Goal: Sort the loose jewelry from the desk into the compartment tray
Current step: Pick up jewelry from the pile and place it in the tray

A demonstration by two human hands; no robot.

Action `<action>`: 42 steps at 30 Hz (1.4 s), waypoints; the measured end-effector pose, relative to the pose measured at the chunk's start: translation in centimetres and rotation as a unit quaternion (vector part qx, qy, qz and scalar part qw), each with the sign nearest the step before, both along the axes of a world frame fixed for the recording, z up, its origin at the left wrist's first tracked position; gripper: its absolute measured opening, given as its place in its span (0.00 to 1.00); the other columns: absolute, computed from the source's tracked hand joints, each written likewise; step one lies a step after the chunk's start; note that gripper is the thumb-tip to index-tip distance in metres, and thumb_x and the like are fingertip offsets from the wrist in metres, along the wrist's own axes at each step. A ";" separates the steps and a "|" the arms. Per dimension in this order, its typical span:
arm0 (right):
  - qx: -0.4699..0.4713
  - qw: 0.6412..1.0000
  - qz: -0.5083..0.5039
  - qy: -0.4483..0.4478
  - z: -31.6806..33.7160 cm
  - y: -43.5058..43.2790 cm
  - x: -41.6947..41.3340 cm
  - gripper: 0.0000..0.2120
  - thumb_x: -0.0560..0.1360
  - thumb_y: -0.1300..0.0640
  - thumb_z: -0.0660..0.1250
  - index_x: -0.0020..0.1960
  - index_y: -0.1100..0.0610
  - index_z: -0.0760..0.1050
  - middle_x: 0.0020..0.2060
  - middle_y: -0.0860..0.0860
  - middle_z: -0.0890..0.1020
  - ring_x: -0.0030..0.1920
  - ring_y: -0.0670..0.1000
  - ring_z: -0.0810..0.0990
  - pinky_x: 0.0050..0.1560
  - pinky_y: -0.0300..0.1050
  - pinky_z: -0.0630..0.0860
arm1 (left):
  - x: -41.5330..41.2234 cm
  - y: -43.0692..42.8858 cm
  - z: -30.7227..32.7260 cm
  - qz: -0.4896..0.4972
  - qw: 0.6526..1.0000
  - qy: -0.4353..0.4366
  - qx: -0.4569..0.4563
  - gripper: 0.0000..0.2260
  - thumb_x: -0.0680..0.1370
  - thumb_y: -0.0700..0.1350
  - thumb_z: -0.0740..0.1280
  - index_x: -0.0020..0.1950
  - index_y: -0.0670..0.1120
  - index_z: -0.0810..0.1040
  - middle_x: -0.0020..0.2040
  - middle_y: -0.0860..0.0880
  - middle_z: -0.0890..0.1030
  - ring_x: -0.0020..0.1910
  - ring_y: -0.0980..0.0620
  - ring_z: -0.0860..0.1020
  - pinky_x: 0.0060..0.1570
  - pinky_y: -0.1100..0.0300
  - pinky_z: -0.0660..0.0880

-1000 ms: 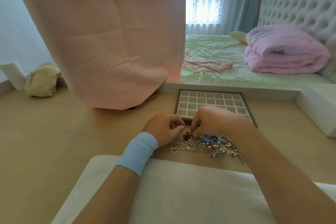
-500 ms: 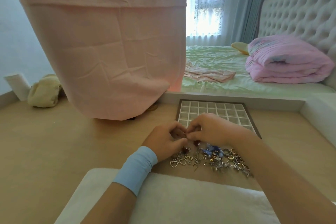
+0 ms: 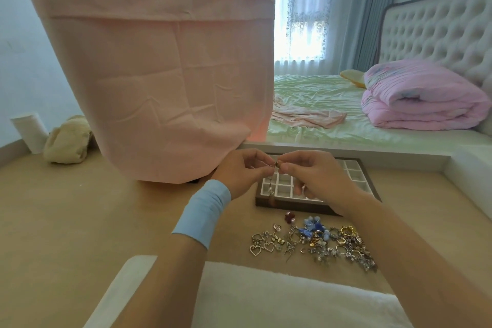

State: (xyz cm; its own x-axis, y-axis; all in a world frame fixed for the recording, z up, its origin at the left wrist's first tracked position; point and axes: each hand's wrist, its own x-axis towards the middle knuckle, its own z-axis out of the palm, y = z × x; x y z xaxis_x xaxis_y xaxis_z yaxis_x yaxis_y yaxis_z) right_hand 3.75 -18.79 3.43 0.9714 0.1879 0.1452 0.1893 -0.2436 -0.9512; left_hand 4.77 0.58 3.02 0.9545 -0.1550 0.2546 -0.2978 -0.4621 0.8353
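A heap of loose jewelry (image 3: 314,243) lies on the wooden desk: heart pendants at the left, blue pieces in the middle, gold rings at the right. Beyond it stands the dark-framed compartment tray (image 3: 354,170) with white cells. Above the tray's near left part, my left hand (image 3: 242,172) and my right hand (image 3: 316,176) meet, both pinching a small reddish jewelry piece (image 3: 277,164). A thin dangling part (image 3: 271,189) hangs from my left fingers over the tray.
A small dark red bead piece (image 3: 289,217) lies apart between heap and tray. A white cushion (image 3: 266,298) fills the near edge. Pink cloth (image 3: 165,74) hangs at the left behind the tray. A bed with a pink duvet (image 3: 423,98) lies beyond.
Both hands have risen from the heap and now hold the small piece up over the tray. The view has tilted, so heap and tray sit lower in frame.
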 end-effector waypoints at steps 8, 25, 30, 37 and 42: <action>-0.011 1.000 -0.006 0.013 -0.9 0.4 0.2 0.05 0.78 0.57 0.72 0.54 0.53 0.83 0.45 0.50 0.87 0.31 0.50 0.80 0.26 0.42 0.72 | 0.8 0.9 -0.7 -0.056 0.994 0.089 -0.031 0.06 0.75 0.44 0.72 0.52 0.51 0.82 0.41 0.54 0.84 0.37 0.60 0.79 0.39 0.68 0.75; -0.145 0.988 0.044 0.037 -0.6 -0.1 0.1 0.09 0.79 0.60 0.64 0.51 0.51 0.83 0.41 0.52 0.84 0.28 0.49 0.76 0.26 0.41 0.73 | 0.1 1.1 -0.7 -0.102 0.979 0.177 0.011 0.11 0.75 0.34 0.70 0.57 0.44 0.79 0.48 0.49 0.84 0.39 0.58 0.82 0.40 0.66 0.78; -0.241 0.966 0.079 0.056 -0.5 -0.3 0.0 0.11 0.79 0.58 0.62 0.46 0.49 0.83 0.30 0.47 0.77 0.25 0.46 0.72 0.29 0.42 0.74 | 0.0 1.1 -0.7 -0.120 0.977 0.175 -0.022 0.12 0.75 0.31 0.69 0.53 0.45 0.79 0.47 0.47 0.84 0.41 0.55 0.84 0.43 0.65 0.78; -0.288 0.946 0.140 0.045 -0.2 -0.7 -0.1 0.03 0.79 0.51 0.71 0.47 0.49 0.81 0.29 0.52 0.79 0.26 0.48 0.74 0.31 0.40 0.75 | -0.1 1.2 -0.6 -0.148 0.969 0.195 -0.036 0.12 0.76 0.33 0.69 0.57 0.44 0.78 0.47 0.48 0.83 0.42 0.55 0.83 0.42 0.64 0.78; -0.260 0.958 0.115 0.033 -0.5 -0.6 0.2 0.04 0.80 0.51 0.69 0.47 0.49 0.81 0.31 0.52 0.78 0.28 0.49 0.74 0.30 0.39 0.72 | -0.3 1.4 -0.1 -0.182 0.946 0.264 0.050 0.11 0.75 0.36 0.71 0.56 0.45 0.80 0.48 0.49 0.85 0.44 0.55 0.81 0.42 0.65 0.77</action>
